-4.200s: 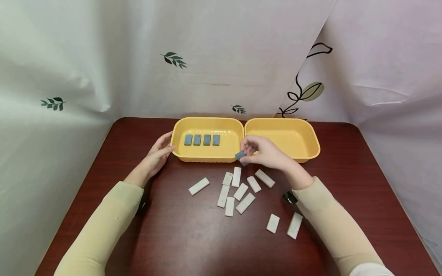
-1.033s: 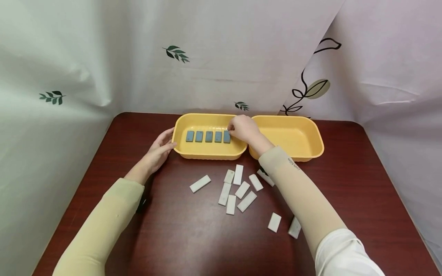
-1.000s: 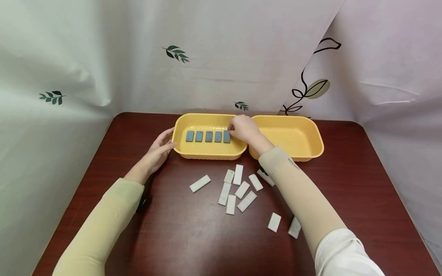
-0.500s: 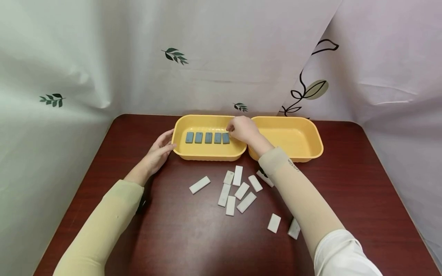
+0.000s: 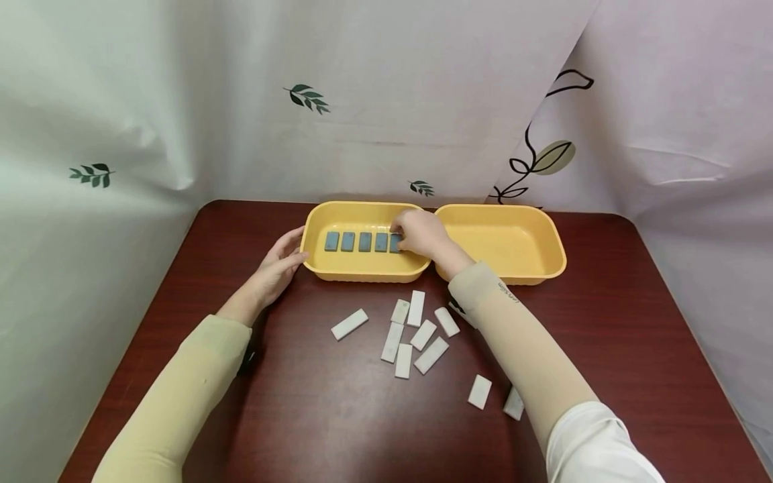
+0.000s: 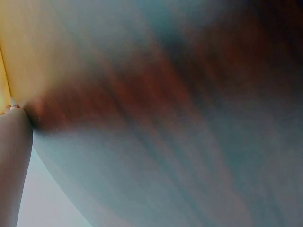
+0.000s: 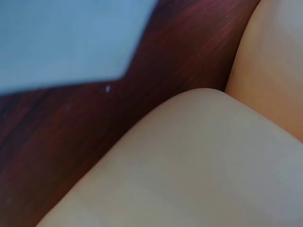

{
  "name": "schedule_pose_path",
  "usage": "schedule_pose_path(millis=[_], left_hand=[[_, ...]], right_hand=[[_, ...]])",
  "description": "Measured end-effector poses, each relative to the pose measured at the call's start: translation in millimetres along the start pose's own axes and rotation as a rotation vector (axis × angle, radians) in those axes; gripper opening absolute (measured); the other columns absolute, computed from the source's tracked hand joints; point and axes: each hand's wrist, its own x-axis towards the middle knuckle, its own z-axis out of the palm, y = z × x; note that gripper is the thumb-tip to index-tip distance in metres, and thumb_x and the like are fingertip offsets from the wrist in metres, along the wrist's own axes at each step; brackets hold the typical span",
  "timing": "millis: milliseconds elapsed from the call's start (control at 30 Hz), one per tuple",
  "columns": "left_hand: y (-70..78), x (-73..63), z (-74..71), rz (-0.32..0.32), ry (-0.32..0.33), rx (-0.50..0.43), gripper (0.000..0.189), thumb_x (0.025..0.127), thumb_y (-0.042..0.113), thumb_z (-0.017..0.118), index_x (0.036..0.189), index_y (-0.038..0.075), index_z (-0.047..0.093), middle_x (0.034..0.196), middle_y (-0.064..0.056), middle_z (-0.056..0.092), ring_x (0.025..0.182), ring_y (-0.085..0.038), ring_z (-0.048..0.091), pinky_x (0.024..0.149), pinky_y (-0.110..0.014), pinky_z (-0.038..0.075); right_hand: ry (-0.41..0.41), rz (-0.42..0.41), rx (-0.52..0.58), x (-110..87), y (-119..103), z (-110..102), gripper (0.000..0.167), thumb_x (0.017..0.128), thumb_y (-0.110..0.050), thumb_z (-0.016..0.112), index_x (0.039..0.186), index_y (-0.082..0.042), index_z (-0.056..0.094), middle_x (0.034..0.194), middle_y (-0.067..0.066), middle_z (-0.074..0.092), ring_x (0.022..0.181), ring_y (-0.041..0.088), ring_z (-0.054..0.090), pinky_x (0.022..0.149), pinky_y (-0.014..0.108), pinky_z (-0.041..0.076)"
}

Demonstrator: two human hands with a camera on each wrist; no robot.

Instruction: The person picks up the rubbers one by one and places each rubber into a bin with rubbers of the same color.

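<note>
Several small blue-grey tiles (image 5: 365, 242) lie in a row inside the left yellow tray (image 5: 362, 274). At the right end of that row, my right hand (image 5: 425, 235) reaches into the tray. Its thumb and fingers pinch the last blue tile (image 5: 394, 245), partly covering it. My left hand (image 5: 274, 267) rests against the tray's left end, its thumb at the rim and its fingers along the outside. In the left wrist view, fingertips (image 6: 13, 108) meet the yellow tray wall (image 6: 4, 80). The right wrist view shows mostly forearm or hand close up; the tiles are not visible there.
A second yellow tray (image 5: 501, 241) sits against the first on the right. Several white tiles (image 5: 422, 335) are scattered in front of the trays. Two more, a white tile (image 5: 480, 392) and another (image 5: 514, 404), lie near the right sleeve, which overlaps the latter.
A fifth blue tile, earlier held above the table by the right hand, now lies at the row's right end. The hand has just shifted slightly nearer, over it. The left hand stays put.
</note>
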Motion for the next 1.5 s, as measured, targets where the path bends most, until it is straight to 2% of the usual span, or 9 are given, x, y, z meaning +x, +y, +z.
schedule_pose_path(millis=[267,600,700,867,1100,1200,1300,1500], left_hand=[[0.7,-0.1,-0.3,0.004,0.0,-0.004,0.065,0.107,0.002,0.051,0.167,0.013,0.028,0.153,0.007,0.042,0.141,-0.011,0.042,0.111,-0.014,0.04],[1.2,-0.8,1.6,-0.023,0.009,0.0,0.066,0.107,0.001,0.049,0.168,0.012,0.025,0.167,-0.006,0.031,0.15,-0.019,0.036,0.11,-0.013,0.039],[1.4,-1.0,2.1,-0.027,0.007,0.003,0.067,0.107,0.001,0.049,0.168,0.012,0.025,0.169,-0.008,0.028,0.152,-0.021,0.034,0.111,-0.013,0.039],[1.7,-0.7,1.7,-0.025,0.005,0.012,0.066,0.108,0.001,0.05,0.168,0.013,0.025,0.167,-0.006,0.03,0.153,-0.02,0.033,0.112,-0.014,0.039],[2.1,-0.4,1.5,-0.021,-0.005,0.016,0.066,0.108,0.002,0.05,0.168,0.014,0.024,0.163,-0.001,0.034,0.15,-0.017,0.036,0.111,-0.013,0.04],[2.1,0.0,1.7,-0.018,-0.001,0.007,0.066,0.108,0.002,0.05,0.168,0.014,0.025,0.165,-0.003,0.032,0.149,-0.017,0.036,0.11,-0.013,0.04],[1.4,0.0,1.1,-0.017,0.003,0.001,0.066,0.108,0.002,0.051,0.168,0.013,0.025,0.163,-0.003,0.034,0.146,-0.016,0.038,0.11,-0.013,0.04],[0.4,0.1,-0.7,-0.007,-0.002,-0.007,0.066,0.108,0.002,0.051,0.167,0.013,0.026,0.153,0.007,0.041,0.139,-0.009,0.043,0.109,-0.012,0.041]], right_hand=[[-0.001,-0.002,0.021,0.3,1,0,0.037,0.088,-0.014,0.086,0.124,-0.01,0.079,0.12,0.007,0.079,0.114,0.024,0.071,0.103,0.042,0.057],[0.0,-0.021,-0.015,-0.8,1,1,0.033,0.089,-0.011,0.083,0.122,-0.011,0.08,0.12,0.006,0.079,0.114,0.024,0.072,0.1,0.042,0.058],[-0.005,-0.038,-0.037,-1.5,1,2,0.033,0.089,-0.016,0.083,0.121,-0.012,0.08,0.12,0.005,0.079,0.114,0.024,0.071,0.099,0.043,0.059],[-0.003,-0.063,-0.059,-2.2,1,1,0.035,0.085,-0.025,0.089,0.117,-0.012,0.081,0.116,0.004,0.078,0.108,0.024,0.07,0.094,0.044,0.058],[-0.01,-0.065,-0.061,-1.2,1,0,0.038,0.086,-0.023,0.089,0.12,-0.01,0.079,0.121,0.006,0.077,0.11,0.025,0.069,0.097,0.043,0.057],[-0.026,-0.06,0.013,-0.8,3,-2,0.041,0.088,-0.022,0.087,0.125,-0.008,0.077,0.125,0.008,0.076,0.115,0.026,0.069,0.102,0.042,0.057],[-0.024,-0.064,0.15,-1.2,7,-7,0.043,0.09,-0.019,0.086,0.129,-0.004,0.075,0.127,0.013,0.076,0.118,0.027,0.071,0.105,0.041,0.057],[0.029,-0.091,0.44,-8.8,21,-19,0.036,0.091,-0.005,0.082,0.124,0.005,0.073,0.123,0.022,0.073,0.116,0.034,0.073,0.098,0.038,0.063]])
